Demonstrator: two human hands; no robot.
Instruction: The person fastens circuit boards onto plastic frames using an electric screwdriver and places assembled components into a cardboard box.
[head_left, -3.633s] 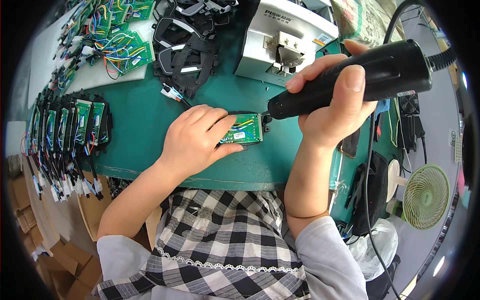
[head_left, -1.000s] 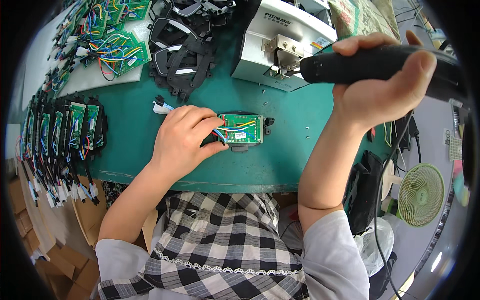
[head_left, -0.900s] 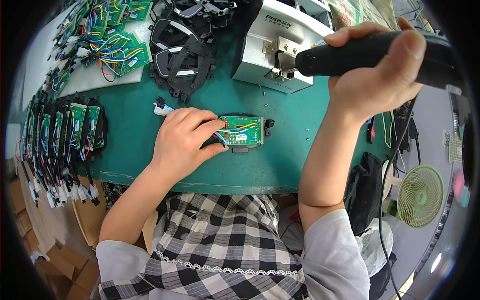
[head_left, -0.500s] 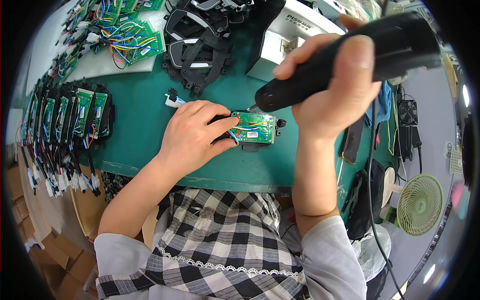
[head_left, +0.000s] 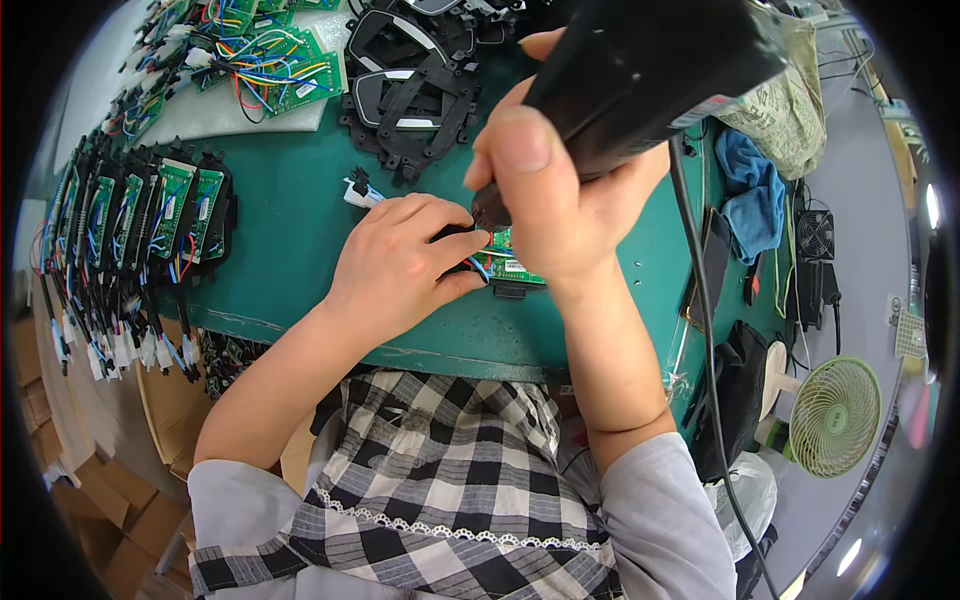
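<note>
Checked apron [head_left: 440, 470]: nearest item, below the table's front edge.

Green table [head_left: 450, 335]: front edge bowed by the lens; a strip of green surface shows between this edge and the board, a wider stretch left of the left hand, another right of the right wrist.

Circuit board [head_left: 515, 270]: green, in a black housing, lying flat on the table near the front edge, between the hands; right end covered by the right hand. Long axis left to right, roughly along the front edge; wired end points left.

Left hand [head_left: 400, 250]: thumb and fingers pinching the board's wired left end.

Right hand [head_left: 565, 200]: curled firmly around the screwdriver, thumb along its near side.

Power screwdriver [head_left: 650, 80]: black, thick; axis slants from upper right down to lower left, nose beside the left fingertips. Bit hidden; it is probably at the board's far side, contact uncertain.

White connector [head_left: 362, 192]: just beyond the left hand.

Row of wired units [head_left: 150, 215]: standing at left, plugs hanging over the edge.

Black frames [head_left: 410, 105]: piled at the far side.
</note>
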